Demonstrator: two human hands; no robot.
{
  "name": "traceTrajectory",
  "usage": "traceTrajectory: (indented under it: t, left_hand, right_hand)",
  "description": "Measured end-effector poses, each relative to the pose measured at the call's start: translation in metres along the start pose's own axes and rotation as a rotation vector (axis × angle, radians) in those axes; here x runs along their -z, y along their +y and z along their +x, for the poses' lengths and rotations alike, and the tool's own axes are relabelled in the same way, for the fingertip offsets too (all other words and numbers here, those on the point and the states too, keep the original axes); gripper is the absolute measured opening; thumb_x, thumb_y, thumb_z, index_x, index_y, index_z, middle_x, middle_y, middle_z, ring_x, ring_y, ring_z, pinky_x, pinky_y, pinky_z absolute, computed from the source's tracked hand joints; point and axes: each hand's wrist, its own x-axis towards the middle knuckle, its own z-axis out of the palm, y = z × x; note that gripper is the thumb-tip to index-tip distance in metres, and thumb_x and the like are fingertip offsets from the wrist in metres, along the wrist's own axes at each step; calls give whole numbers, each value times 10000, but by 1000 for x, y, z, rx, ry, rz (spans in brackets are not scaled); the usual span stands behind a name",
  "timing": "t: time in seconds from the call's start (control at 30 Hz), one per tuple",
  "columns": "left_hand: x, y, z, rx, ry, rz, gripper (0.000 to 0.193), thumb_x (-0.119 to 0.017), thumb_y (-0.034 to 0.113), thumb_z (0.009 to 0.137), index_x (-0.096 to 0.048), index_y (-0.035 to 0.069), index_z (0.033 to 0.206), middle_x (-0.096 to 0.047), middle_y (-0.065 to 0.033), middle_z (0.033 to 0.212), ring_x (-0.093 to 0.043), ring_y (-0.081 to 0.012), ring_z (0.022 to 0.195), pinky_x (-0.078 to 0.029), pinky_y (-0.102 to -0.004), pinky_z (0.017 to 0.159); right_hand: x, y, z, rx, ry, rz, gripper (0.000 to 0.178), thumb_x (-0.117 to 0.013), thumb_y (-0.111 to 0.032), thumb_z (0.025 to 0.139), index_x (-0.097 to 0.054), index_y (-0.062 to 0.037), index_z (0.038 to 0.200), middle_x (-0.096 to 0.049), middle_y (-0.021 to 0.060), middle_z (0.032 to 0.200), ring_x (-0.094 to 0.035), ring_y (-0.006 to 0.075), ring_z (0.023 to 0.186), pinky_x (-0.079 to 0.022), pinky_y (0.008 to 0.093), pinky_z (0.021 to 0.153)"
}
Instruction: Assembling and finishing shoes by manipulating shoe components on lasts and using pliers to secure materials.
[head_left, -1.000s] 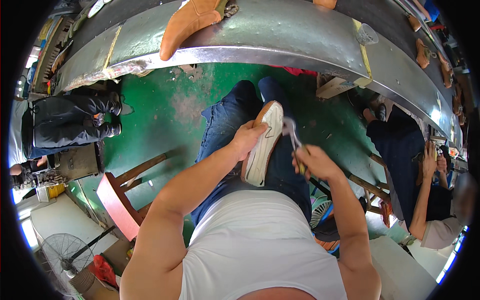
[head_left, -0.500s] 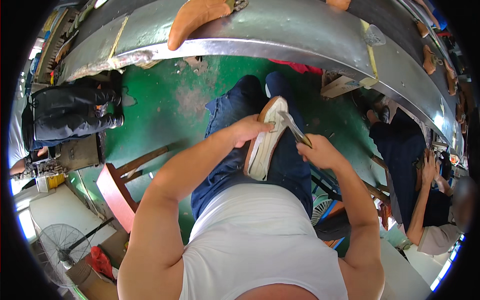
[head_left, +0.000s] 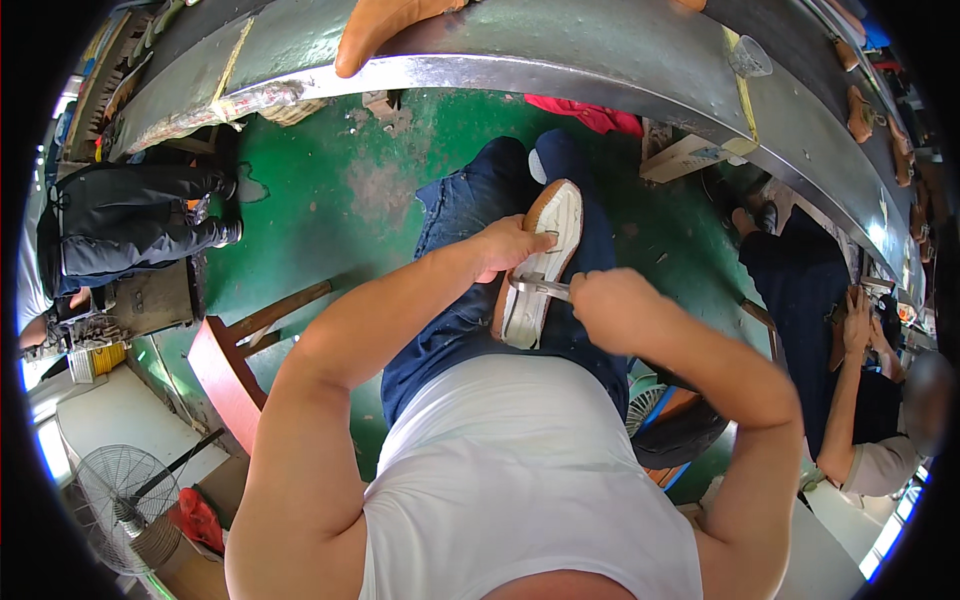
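Observation:
A shoe (head_left: 538, 298) lies bottom up across my thighs, its pale underside facing me and a tan edge around it. My left hand (head_left: 508, 246) grips the shoe by its side near the middle, with the thumb pressed on the underside. My right hand (head_left: 612, 308) is closed around the handles of metal pincers (head_left: 545, 287). The head of the pincers rests at the shoe's underside, just below my left hand. The handles are mostly hidden inside my fist.
Ahead runs a metal-topped bench (head_left: 600, 55) with a brown shoe form (head_left: 385, 32) at its edge. A red stool (head_left: 228, 375) stands at left, a wire fan (head_left: 125, 500) behind it. One co-worker (head_left: 150, 215) is at left, another (head_left: 800, 300) sits at right.
My right hand has moved the pincers from the upper end of the shoe down to its lower half and turned them. My left hand still holds the shoe.

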Motion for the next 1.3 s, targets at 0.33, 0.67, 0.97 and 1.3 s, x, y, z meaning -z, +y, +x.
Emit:
traceTrajectory:
  t: [0.33, 0.67, 0.97, 1.3]
  left_hand:
    - [33, -17, -26, -166, -307, -331, 746, -692, 221, 945, -257, 123, 1543, -482, -42, 1446, -472, -178, 1312, -344, -378, 1128]
    - [5, -24, -14, -202, 33, 114, 635, -627, 214, 981, -271, -40, 1441, -519, -195, 1355, -525, -260, 1260, -430, -379, 1067]
    - [-22, -27, -31, -241, 206, 271, 716, -632, 228, 975, -207, 2, 1504, -557, -176, 1322, -529, -237, 1228, -416, -344, 1078]
    - [-36, -79, -40, -314, 34, -185, 882, -576, 88, 971, 36, 140, 1605, -340, -162, 1555, -355, -247, 1410, -287, -324, 1150]
  right_hand:
    - [-94, 28, 31, 134, 303, 647, 169, -613, -186, 916, -647, -23, 944, -688, 206, 865, -661, 411, 837, -524, 490, 755]
    - [-81, -2, -7, 97, 367, -26, 180, -626, -75, 808, -604, 35, 949, -650, 229, 920, -669, 389, 866, -535, 452, 750]
    - [-92, 9, -28, -128, 70, 504, 156, -565, -132, 896, -591, 12, 953, -660, 250, 894, -664, 433, 848, -528, 511, 756]
    - [-110, -9, -42, -40, 319, 83, 178, -556, -78, 839, -589, 24, 981, -654, 199, 957, -686, 317, 852, -577, 381, 725]
